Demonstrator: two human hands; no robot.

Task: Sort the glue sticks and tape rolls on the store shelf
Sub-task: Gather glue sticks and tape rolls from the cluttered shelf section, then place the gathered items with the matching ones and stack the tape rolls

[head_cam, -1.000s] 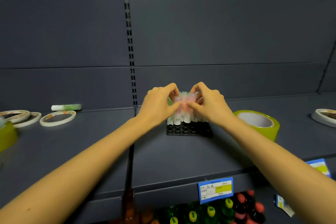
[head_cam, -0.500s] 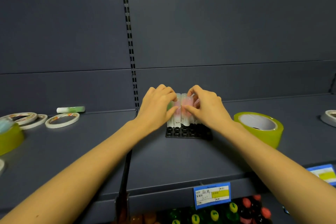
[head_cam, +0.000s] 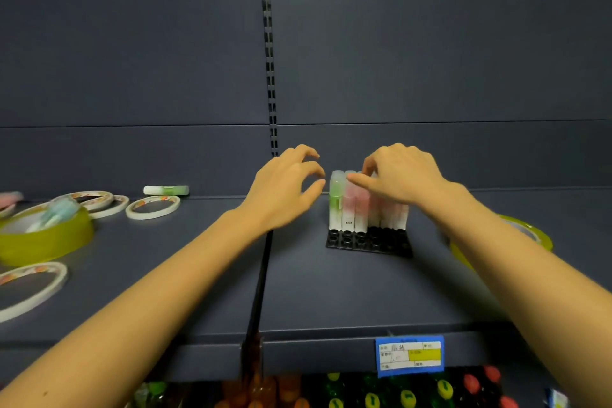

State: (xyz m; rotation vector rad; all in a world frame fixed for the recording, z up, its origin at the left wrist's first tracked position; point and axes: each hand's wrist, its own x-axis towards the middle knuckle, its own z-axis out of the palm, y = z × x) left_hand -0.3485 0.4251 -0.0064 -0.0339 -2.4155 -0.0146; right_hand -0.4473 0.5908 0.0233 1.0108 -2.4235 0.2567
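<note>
Several glue sticks (head_cam: 347, 205), green and pink with frosted caps, stand upright in the back rows of a black holder tray (head_cam: 367, 242) on the grey shelf (head_cam: 331, 295). My right hand (head_cam: 404, 175) is at their tops, thumb across the front of the caps and fingers curled over them. Left of the sticks and apart from them, my left hand (head_cam: 284, 189) hovers with loosely curled fingers that hold nothing. One green glue stick (head_cam: 165, 190) lies on its side at the back left. Thin white tape rolls (head_cam: 153, 207) lie flat on the left.
At the left stands a wide yellow-green tape roll (head_cam: 46, 238) with a glue stick (head_cam: 56, 212) inside it. Another yellow-green roll (head_cam: 530, 232) sits behind my right forearm. A blue price label (head_cam: 409, 354) hangs on the shelf edge, above coloured bottles (head_cam: 407, 396).
My left hand has let go of the glue sticks and drawn back to the left. My right hand stays at their tops. The view has shifted left, so more tape rolls show.
</note>
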